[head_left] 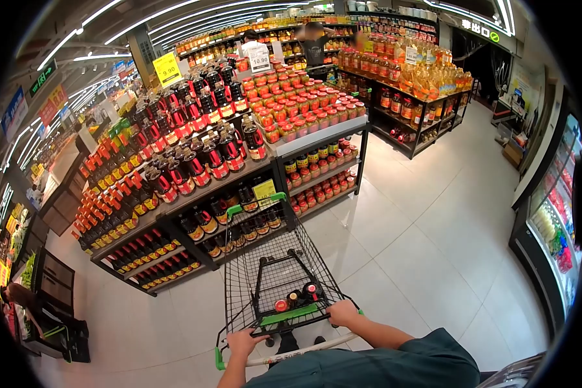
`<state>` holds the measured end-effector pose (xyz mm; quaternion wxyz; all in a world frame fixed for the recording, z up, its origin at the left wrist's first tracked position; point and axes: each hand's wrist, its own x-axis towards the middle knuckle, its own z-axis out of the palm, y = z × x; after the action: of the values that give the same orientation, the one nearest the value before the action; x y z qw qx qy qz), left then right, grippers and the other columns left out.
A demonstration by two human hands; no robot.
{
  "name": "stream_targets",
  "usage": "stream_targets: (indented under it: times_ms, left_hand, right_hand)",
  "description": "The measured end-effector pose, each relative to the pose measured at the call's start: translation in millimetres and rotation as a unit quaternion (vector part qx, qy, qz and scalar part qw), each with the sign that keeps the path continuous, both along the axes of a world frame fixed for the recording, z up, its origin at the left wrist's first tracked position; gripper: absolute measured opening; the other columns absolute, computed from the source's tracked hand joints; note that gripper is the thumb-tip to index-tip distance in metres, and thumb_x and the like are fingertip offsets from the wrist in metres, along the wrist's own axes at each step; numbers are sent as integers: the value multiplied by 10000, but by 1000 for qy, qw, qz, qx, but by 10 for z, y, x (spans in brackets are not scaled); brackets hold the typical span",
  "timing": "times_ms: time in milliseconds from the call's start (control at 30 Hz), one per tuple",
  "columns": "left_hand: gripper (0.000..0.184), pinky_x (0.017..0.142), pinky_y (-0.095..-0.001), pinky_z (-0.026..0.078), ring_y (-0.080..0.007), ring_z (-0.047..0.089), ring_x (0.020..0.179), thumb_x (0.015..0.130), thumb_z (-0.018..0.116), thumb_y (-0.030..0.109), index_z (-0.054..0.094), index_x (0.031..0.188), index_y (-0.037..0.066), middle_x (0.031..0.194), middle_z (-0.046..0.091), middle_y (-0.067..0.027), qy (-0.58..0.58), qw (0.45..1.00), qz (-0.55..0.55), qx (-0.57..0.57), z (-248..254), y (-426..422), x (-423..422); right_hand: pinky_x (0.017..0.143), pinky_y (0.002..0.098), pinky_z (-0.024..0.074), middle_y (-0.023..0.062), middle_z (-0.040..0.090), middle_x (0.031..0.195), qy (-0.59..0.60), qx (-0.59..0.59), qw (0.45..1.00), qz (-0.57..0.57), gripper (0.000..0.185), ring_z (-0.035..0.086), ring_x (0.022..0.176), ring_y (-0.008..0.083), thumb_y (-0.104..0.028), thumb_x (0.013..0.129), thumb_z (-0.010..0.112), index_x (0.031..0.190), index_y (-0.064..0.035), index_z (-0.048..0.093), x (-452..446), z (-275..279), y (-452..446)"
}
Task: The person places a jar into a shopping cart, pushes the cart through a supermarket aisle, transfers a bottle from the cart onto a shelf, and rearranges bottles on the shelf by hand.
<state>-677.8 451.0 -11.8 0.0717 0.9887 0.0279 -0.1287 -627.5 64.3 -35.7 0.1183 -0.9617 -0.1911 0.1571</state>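
A black wire shopping cart (239, 258) with green corner trim stands in front of me. My left hand (242, 342) is closed on the black bar at the near end of its basket. Further right, my right hand (343, 313) grips the same end. The cart's pale curved handle (317, 350) crosses in front of my body. Inside, near my hands, are a jar with a red lid (280, 305), a small dark bottle (293, 298) and a bottle with a red and white cap (312, 290). Their labels are not readable.
A display shelf ahead holds dark sauce bottles (191, 169) and red-lidded jars (297, 97). Beyond it stands an oil bottle rack (414, 107). A glass-fronted refrigerated case (553, 213) lines the right. People are at the back and at far left. Pale tile floor (427, 220) runs right of the cart.
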Motion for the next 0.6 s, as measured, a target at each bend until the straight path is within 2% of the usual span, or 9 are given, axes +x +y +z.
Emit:
stream_targets:
  times_ms: [300, 400, 600]
  left_hand:
    - [760, 766, -400, 365, -231, 676, 684, 667, 665, 862, 813, 1008, 198, 649, 697, -55, -13, 996, 91, -3, -110, 36, -403]
    - [758, 749, -405, 364, -239, 672, 672, 670, 667, 858, 814, 999, 191, 648, 698, -60, -18, 993, 112, 6, -150, 63, -524]
    - [741, 701, -420, 364, -248, 663, 634, 663, 665, 863, 816, 961, 202, 620, 681, -59, -45, 985, 165, -16, -396, 154, -709]
  right_hand:
    - [707, 482, 549, 106, 736, 847, 14, -22, 995, 92, 243, 710, 827, 330, -253, 762, 648, 963, -183, 766, 278, 47, 163]
    - [705, 481, 548, 115, 733, 820, 3, -21, 993, 115, 212, 712, 807, 332, -240, 766, 645, 917, -154, 765, 377, 126, 263]
    - [687, 470, 547, 87, 731, 807, -17, -28, 982, 184, 239, 711, 785, 314, -275, 768, 651, 961, -199, 770, 642, 106, 445]
